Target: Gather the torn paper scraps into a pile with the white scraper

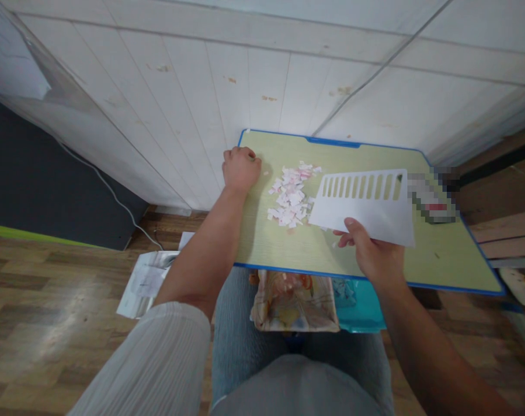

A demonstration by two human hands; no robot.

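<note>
My right hand (377,251) is closed on a thin white slotted sheet (362,214), thumb on top and fingers mostly hidden underneath. A row of long cut-out slots runs along its far side. The sheet's left edge lies beside a loose heap of small white and pinkish paper scraps (291,199) on a pale yellow-green folding table (280,251) with a blue rim. My left hand (241,167) is at the table's left edge, fingers curled and seemingly gripping it; the underside of that grip is hidden.
A blurred-out object (433,196) lies on the table's right side. Below the near edge are a patterned fabric-lined bin (297,306) and a turquoise tray (366,306), by my knees. A white panelled wall (262,75) stands behind. Papers (145,280) lie on the left floor.
</note>
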